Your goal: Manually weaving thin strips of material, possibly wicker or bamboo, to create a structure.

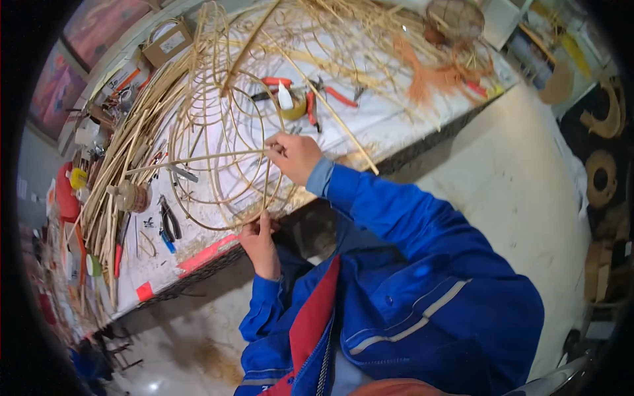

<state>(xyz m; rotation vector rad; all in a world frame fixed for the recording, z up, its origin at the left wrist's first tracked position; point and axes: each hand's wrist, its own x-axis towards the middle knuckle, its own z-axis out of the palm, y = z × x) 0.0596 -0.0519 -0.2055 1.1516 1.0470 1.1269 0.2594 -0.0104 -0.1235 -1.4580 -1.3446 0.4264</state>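
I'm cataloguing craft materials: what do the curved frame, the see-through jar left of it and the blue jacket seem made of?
Curved frame: likely rattan or bamboo, untreated-looking; thin tan rods bend into hoops.
Jar: clear plastic or glass, I can't tell which; its wall is see-through.
Blue jacket: probably woven cloth, mostly matte; it creases softly at the sleeves.

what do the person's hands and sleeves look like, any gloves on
Both the left hand and the right hand are bare, with no gloves visible. The left sleeve and right sleeve are long, bright blue fabric with creases. A paler blue cuff shows at the right wrist.
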